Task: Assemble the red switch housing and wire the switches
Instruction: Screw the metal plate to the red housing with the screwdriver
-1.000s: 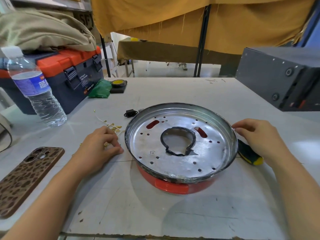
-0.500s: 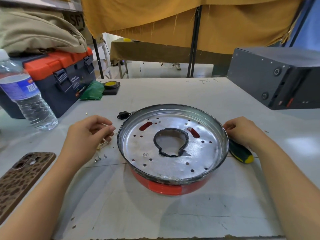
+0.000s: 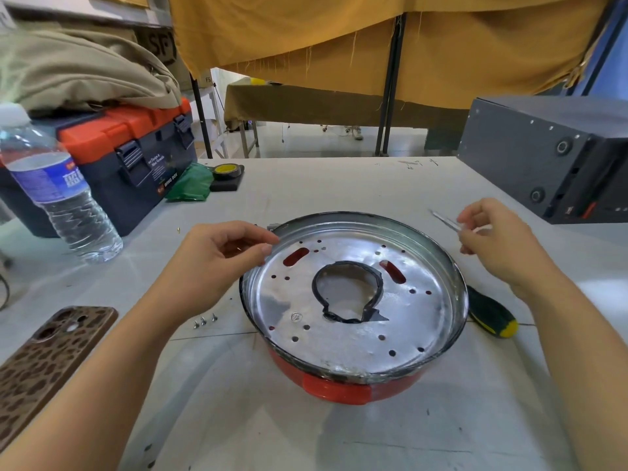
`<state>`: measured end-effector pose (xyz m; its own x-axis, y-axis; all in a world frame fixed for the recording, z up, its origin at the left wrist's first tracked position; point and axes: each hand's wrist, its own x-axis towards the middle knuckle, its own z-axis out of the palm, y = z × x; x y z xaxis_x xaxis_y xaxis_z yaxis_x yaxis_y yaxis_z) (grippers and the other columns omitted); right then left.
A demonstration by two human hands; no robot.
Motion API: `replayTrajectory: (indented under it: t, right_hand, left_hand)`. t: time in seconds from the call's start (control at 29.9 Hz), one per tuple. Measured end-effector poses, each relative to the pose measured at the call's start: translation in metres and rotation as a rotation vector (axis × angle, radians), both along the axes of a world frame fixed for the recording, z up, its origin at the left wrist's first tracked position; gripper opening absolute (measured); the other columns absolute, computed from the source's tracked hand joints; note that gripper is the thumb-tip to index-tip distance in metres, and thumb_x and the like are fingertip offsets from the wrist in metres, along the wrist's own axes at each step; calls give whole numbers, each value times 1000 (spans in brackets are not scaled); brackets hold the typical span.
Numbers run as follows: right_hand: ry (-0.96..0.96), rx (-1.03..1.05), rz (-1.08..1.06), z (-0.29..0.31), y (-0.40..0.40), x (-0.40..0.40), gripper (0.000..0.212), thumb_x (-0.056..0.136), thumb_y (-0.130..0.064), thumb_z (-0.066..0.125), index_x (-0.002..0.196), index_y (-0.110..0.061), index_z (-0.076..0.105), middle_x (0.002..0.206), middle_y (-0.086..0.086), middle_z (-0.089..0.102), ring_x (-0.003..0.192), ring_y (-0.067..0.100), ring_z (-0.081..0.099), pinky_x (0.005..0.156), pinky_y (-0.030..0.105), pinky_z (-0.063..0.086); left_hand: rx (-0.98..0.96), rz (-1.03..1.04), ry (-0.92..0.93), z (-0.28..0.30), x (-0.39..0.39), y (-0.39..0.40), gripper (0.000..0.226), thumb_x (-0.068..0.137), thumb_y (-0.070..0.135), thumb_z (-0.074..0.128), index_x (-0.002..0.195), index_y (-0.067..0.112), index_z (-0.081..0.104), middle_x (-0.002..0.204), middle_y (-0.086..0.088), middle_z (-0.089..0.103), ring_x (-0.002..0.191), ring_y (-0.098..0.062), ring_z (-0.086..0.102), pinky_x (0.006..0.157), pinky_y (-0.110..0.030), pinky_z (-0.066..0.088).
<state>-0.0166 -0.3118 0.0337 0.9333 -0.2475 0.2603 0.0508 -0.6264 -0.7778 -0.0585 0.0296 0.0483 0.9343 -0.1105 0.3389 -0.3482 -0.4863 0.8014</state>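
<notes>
My left hand [image 3: 217,263] hovers at the far-left rim of the red housing [image 3: 353,300], fingers [image 3: 266,248] curled, perhaps pinching something tiny; I can't tell. My right hand [image 3: 492,243], off the far-right rim, pinches thin metal tweezers [image 3: 447,220] pointing away to the left. Left's nearer the slots. Three screws [image 3: 204,321] lie on the white surface [image 3: 339,436]; a screwdriver [image 3: 489,314] sits right, a toolbox [image 3: 136,158] behind.

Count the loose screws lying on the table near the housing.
3, close together in a short row on the table: screws just left of the red housing, beside the left forearm. More may be hidden under the left hand.
</notes>
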Motion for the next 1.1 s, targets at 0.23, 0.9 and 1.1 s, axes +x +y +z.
replayTrajectory:
  t: [0.23, 0.9, 1.1]
  right_hand:
    - [-57, 371, 390, 44, 44, -15, 17, 84, -4, 64, 84, -19, 73, 69, -2, 69, 68, 1, 65, 76, 15, 51]
    - [26, 465, 647, 42, 94, -18, 22, 63, -29, 70, 74, -13, 76, 57, 2, 55, 53, 9, 45, 49, 14, 43]
    - [11, 380, 696, 37, 93, -18, 33, 58, -45, 70, 80, -20, 77, 58, -1, 59, 55, 11, 49, 51, 15, 46]
  left_hand:
    - [112, -176, 48, 14, -4, 1, 20, 84, 8, 65, 90, 24, 74, 83, 9, 73, 78, -6, 68, 75, -18, 54]
    - [541, -516, 222, 29, 10, 6, 14, 82, 20, 71, 90, 31, 75, 86, 13, 71, 86, -5, 66, 79, -21, 49]
    - [680, -582, 290, 34, 12, 0, 14, 81, 19, 71, 87, 32, 73, 84, 12, 72, 81, -2, 66, 76, -21, 49]
